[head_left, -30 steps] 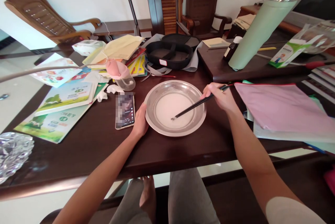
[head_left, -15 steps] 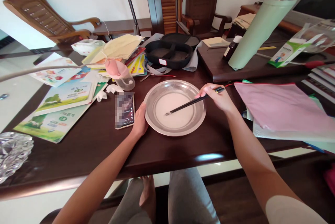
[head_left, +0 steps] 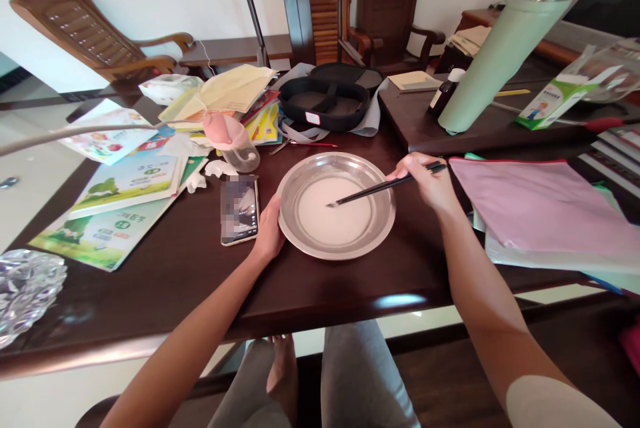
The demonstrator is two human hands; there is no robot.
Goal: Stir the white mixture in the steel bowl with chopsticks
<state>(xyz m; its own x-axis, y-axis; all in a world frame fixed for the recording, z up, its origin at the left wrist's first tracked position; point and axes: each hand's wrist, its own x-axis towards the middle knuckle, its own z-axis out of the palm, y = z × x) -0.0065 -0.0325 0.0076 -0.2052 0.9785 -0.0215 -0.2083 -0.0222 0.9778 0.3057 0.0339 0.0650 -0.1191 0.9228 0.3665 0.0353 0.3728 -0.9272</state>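
Note:
A round metal plate (head_left: 385, 211) lies on the dark wooden table and holds a white liquid (head_left: 335, 211). My left hand (head_left: 269, 231) rests against the plate's left rim, fingers curved on its edge. Black chopsticks (head_left: 380, 187) are gripped in my right hand (head_left: 427, 181) at the plate's right side. Their tips dip into the white liquid near its upper middle. A phone (head_left: 239, 208) lies just left of my left hand.
Picture books (head_left: 125, 181) and papers cover the table's left. A pink-lidded cup (head_left: 233, 140) lies behind the phone. A black divided tray (head_left: 325, 103) stands behind the plate. A green flask (head_left: 493, 58) and pink folder (head_left: 530, 205) are at right. Crumpled clear plastic (head_left: 25, 291) sits far left.
The chopstick tips have swept across the liquid, first toward the left, then up toward the plate's middle. My left hand has stayed at the rim.

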